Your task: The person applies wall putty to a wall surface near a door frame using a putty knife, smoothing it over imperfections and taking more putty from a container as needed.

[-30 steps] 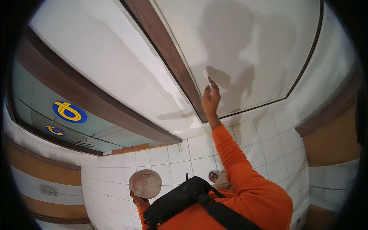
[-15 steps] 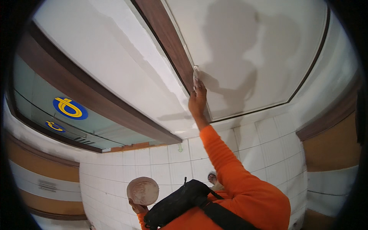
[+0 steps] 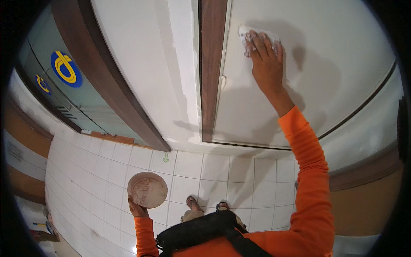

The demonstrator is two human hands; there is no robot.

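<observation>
The right hand point(image 3: 269, 72) partly hides what seems a whitish scraper point(image 3: 244, 31).

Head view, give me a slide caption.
Right hand holds a whitish tool at a pale panel; left hand holds a bowl.

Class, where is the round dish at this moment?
In the head view, the round dish is at lower left, held by the left hand over white floor tiles, up-left of the black bag.

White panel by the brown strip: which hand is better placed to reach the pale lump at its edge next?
Probably the right hand, at the white panel near the pale lump, while the left hand holds a round bowl over the tiled floor.
</observation>
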